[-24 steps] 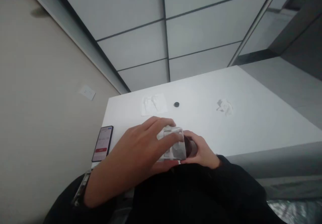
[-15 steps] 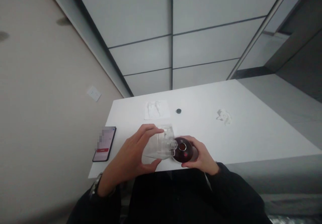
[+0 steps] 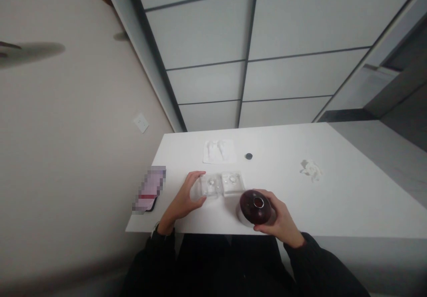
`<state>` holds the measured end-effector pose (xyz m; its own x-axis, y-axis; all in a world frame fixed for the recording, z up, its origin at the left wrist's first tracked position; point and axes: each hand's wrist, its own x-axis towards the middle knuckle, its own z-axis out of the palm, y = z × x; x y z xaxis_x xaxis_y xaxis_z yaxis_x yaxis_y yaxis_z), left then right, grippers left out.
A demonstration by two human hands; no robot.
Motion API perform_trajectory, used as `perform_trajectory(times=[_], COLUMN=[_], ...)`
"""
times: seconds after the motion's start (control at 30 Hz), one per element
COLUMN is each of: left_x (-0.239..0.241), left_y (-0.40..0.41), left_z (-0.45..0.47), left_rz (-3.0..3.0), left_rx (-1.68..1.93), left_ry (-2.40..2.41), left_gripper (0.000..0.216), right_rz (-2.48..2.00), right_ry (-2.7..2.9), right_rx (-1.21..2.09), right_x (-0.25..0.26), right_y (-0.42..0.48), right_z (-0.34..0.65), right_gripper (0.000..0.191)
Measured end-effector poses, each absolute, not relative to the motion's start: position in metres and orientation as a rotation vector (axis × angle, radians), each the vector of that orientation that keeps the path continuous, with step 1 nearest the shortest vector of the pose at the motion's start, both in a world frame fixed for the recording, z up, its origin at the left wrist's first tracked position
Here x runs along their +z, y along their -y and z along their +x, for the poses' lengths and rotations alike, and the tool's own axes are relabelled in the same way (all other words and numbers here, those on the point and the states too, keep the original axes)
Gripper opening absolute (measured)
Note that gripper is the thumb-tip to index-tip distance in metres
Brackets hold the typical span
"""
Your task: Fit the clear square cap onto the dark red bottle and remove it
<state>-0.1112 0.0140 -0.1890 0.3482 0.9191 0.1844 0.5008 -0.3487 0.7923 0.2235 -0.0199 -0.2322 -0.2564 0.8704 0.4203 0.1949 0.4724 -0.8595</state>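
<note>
The right hand (image 3: 279,217) grips a rounded, glossy bottle (image 3: 250,207); left of it, the open left hand (image 3: 183,202) curves beside a clear, square container (image 3: 210,185).

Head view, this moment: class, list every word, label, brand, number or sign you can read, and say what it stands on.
None: no text can be read.
Phone: screen blurred into coarse squares; a red band shows, but no words or numbers.
Dark red bottle: no lettering can be made out; the right hand hides part of its side.
Clear containers: no lettering can be made out.
</note>
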Motion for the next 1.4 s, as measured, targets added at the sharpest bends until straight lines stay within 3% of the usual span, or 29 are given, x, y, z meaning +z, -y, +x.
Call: perform_trajectory(times=[0.27, 0.47, 0.8, 0.97, 1.4], left_x=[-0.201, -0.169, -0.146, -0.155, -0.121], left_y=[-0.014, -0.011, -0.043, -0.046, -0.029], left_z=[-0.12, -0.097, -0.031, -0.021, -0.03], left_rz=[1.943, 2.131, 2.616, 2.639, 2.468], left_rx=[0.788, 0.86, 0.392, 0.385, 0.925], left_ry=[-1.287, -1.31, -1.255, -1.311, -1.254], left_gripper=[0.071, 0.082, 0.093, 0.075, 0.069], right_rz=[-0.945, -0.923, -0.929, -0.915, -0.927], right_ry=[1.741, 1.724, 1.722, 1.716, 1.724], right_rx=[0.844, 0.861, 0.894, 0.904, 0.9], right_x=[-0.233, -0.232, -0.228, -0.229, -0.227], right_y=[0.021, 0.02, 0.019, 0.018, 0.019], right_z=[0.225, 0.224, 0.223, 0.224, 0.224], right_gripper=[0.079, 0.08, 0.083, 0.082, 0.081])
